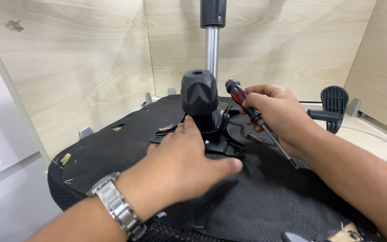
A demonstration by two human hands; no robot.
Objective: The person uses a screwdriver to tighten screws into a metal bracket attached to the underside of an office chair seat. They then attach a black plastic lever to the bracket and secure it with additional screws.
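Observation:
An upturned chair seat [113, 148] covered in black fabric lies before me. A black metal mechanism plate [222, 145] with a black plastic hub [199, 94] sits on its middle. My left hand [180, 166], a steel watch on its wrist, rests flat on the seat with fingers against the plate's near side. My right hand [274, 114] grips a red-and-black screwdriver [240, 96], its shaft pointing down to the right, tip near the fabric. A loose screw [254, 136] lies on the plate just below that hand.
A chrome and black pole [211, 40] rises behind the hub. A black lever paddle [334, 105] sticks out at the right. Light wooden panels [68, 67] wall the seat in at left, back and right. Staples dot the fabric edge.

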